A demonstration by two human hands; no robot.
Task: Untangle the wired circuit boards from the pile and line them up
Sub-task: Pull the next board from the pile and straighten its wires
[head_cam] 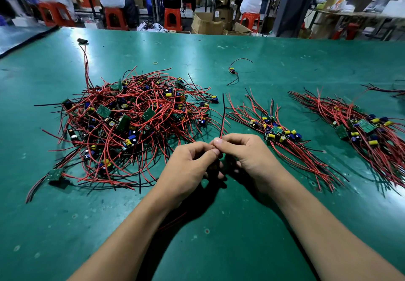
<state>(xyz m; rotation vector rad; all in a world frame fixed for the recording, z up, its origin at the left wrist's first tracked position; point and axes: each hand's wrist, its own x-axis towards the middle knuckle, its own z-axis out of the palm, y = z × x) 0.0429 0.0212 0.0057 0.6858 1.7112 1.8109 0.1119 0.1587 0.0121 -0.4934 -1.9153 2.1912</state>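
Note:
A tangled pile of small green circuit boards with red and black wires [131, 118] lies on the green table [241, 226], left of centre. My left hand [186, 169] and my right hand [247, 155] meet in front of the pile, both pinching one wired board. Its board is hidden under my fingers. A red and a black wire [222, 116] rise from between my thumbs, and red wires trail out below my left wrist. To the right lie two lined-up rows of boards, the nearer row [278, 133] and the farther row [368, 127].
A single wired board [232, 70] lies alone beyond the rows. A loose board [82, 41] with long red wires sits far left at the back. A yellow rubber band [155, 63] lies behind the pile. People sit on orange stools [173, 18] past the table's far edge.

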